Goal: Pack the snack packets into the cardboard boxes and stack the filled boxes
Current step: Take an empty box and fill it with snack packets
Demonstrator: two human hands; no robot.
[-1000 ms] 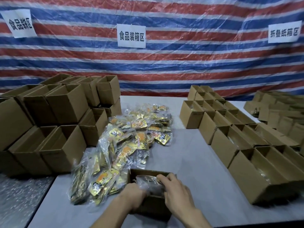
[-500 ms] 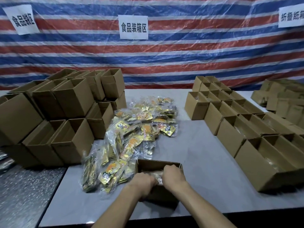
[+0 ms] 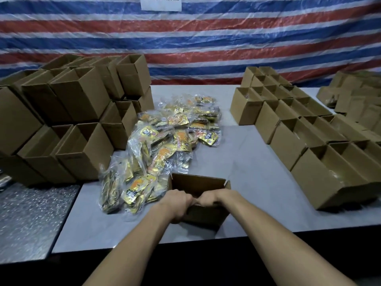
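An open cardboard box [image 3: 207, 216] stands near the front edge of the grey table [image 3: 243, 162]. Both my hands reach into it from above. My left hand [image 3: 179, 200] and my right hand [image 3: 213, 198] touch each other over the box's near rim, knuckles up, fingers bent down inside and hidden. Whatever they hold or press is out of sight. A pile of snack packets [image 3: 165, 141], gold and orange in clear wrap, lies just left of and behind the box.
Stacked boxes [image 3: 78, 100] with open mouths fill the left side. Rows of open boxes [image 3: 299, 129] line the right side, with folded cardboard [image 3: 358, 104] beyond. A speckled metal surface [image 3: 31, 215] adjoins at left. A striped tarp [image 3: 206, 38] closes the back.
A clear packet held above the box a second ago has gone down inside with both hands. The hands have drawn together and sunk deeper; the camera has pulled back.
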